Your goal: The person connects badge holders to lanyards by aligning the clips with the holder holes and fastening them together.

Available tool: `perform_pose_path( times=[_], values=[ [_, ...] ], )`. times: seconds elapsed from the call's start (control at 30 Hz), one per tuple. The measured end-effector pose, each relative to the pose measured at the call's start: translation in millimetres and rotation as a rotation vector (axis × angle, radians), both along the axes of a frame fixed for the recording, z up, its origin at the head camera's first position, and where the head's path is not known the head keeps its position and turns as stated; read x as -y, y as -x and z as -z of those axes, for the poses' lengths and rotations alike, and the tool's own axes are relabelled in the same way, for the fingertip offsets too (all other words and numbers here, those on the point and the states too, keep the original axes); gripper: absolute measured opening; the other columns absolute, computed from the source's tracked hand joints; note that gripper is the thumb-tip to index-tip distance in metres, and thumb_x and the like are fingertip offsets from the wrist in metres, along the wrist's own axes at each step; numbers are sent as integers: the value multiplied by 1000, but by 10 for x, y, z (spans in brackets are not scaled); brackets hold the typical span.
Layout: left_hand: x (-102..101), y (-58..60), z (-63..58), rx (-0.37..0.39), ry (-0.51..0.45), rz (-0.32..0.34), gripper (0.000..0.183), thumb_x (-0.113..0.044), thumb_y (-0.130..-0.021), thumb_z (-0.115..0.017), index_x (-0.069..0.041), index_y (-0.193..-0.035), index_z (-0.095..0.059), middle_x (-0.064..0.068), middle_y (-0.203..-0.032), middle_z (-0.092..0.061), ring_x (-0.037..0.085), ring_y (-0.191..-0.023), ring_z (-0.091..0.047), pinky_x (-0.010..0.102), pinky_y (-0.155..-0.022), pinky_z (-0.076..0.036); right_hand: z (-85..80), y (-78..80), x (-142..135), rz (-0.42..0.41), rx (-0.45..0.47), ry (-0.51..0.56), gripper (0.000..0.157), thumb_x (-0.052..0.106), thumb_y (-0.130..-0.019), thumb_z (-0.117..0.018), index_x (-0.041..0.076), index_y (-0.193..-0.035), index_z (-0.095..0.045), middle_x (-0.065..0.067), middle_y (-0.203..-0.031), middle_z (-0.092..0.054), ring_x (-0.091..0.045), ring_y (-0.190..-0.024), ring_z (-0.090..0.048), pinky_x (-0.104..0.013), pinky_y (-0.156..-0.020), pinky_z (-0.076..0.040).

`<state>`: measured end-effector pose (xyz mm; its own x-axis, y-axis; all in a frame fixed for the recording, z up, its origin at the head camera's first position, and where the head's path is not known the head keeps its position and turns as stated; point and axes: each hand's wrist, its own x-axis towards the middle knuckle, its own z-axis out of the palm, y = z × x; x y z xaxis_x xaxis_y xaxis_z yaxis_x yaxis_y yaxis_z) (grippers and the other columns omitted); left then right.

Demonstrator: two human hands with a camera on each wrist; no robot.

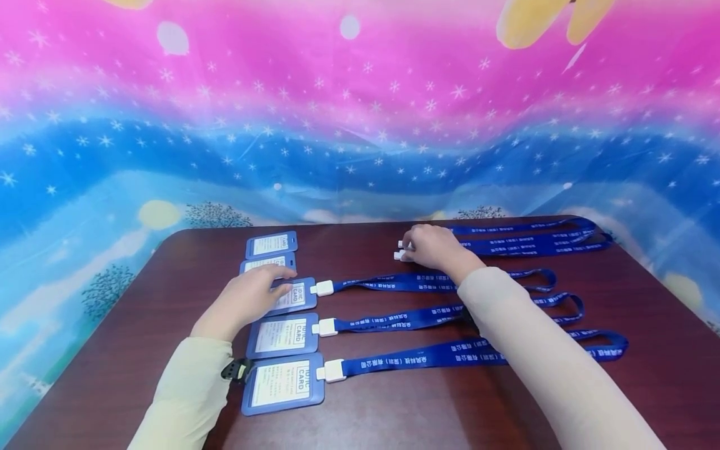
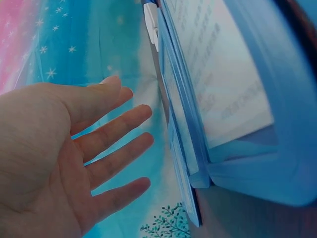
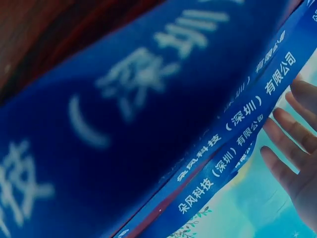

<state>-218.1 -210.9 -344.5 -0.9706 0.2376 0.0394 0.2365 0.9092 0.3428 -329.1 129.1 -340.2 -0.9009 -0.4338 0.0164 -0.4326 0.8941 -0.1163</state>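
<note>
Above the blue card holders in the middle of the row, my left hand [image 1: 253,292] hovers; the left wrist view shows its fingers apart and loosely straight, holding nothing. It partly covers the second card holder [image 1: 267,262] and the third card holder [image 1: 304,294]. My right hand [image 1: 435,250] is at the white clips [image 1: 400,255] of two lanyards [image 1: 523,245] lying at the back. In the right wrist view some of its fingers [image 3: 285,166] are fairly straight; a lanyard strap hides the others, so whether they pinch a clip cannot be told.
Three card holders, including the nearest one [image 1: 284,384], are joined by white clips to blue lanyards [image 1: 394,362] stretching right. The back card holder [image 1: 272,244] has no lanyard attached. Behind the brown table [image 1: 185,269] hangs a colourful printed cloth [image 1: 337,125].
</note>
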Motion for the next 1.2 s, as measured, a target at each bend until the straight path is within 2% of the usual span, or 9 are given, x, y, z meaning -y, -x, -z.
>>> perform_pose_path(
  times=[0.23,0.43,0.73,0.87,1.03,1.2],
  values=[
    [5,66,25,-14,20,-2,36,-21,-99,-63,-11,-134,-63,14,-135,-60,37,-129,-51,60,-100,-43,33,-9,22,2,22,29,26,28,-92,-72,6,-107,-75,-9,-105,-69,-24,-89,-63,-43,-82,-54],
    [82,129,12,6,19,-5,38,-21,-99,-63,-11,-136,-61,16,-139,-56,40,-133,-46,62,-102,-39,2,-2,63,23,61,1,21,25,-91,-74,7,-102,-76,-9,-100,-71,-22,-83,-64,-43,-80,-55],
    [268,362,-34,39,54,-41,49,-21,-99,-63,-7,-144,-51,24,-148,-43,46,-138,-34,68,-104,-33,13,7,97,34,46,-13,20,23,-90,-75,6,-101,-76,-9,-100,-71,-23,-83,-64,-43,-79,-55],
    [314,443,-2,69,68,-48,53,-24,-99,-62,-9,-147,-47,24,-151,-38,47,-139,-30,70,-103,-31,19,7,96,41,53,-8,20,23,-91,-75,7,-103,-75,-9,-102,-71,-23,-84,-64,-43,-80,-55],
    [327,529,63,67,105,-48,53,-24,-99,-61,-8,-148,-46,24,-149,-38,46,-137,-34,69,-102,-34,19,-3,91,50,65,5,19,23,-91,-74,7,-102,-75,-9,-103,-71,-23,-85,-63,-42,-80,-55],
    [291,568,112,110,150,-61,56,-29,-100,-59,-9,-150,-43,26,-148,-37,47,-135,-35,69,-100,-36,25,-12,92,53,57,14,20,24,-91,-74,7,-102,-75,-9,-103,-70,-23,-85,-63,-43,-80,-55]
  ],
)
